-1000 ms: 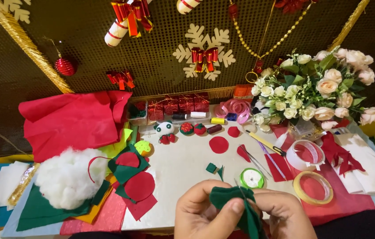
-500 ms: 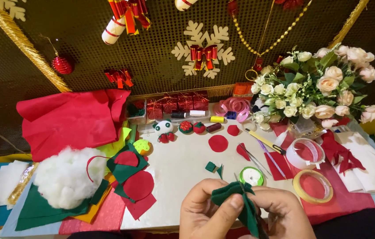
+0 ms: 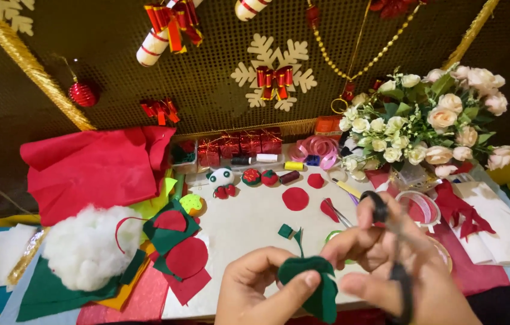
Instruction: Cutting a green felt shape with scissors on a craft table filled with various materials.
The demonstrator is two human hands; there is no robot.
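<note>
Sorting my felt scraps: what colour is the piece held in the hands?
Dark green felt piece, clearest in the head view.

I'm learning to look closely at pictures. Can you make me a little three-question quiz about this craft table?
1. True or false: the left hand pinches a green felt piece.
2. What does the right hand hold? A) scissors B) a glue stick C) a pencil
3. What fluffy white thing lies at the left of the table?

Key:
1. True.
2. A, dark-handled scissors, blurred in this view.
3. A heap of stuffing, lying on felt sheets below the red cloth.
</note>
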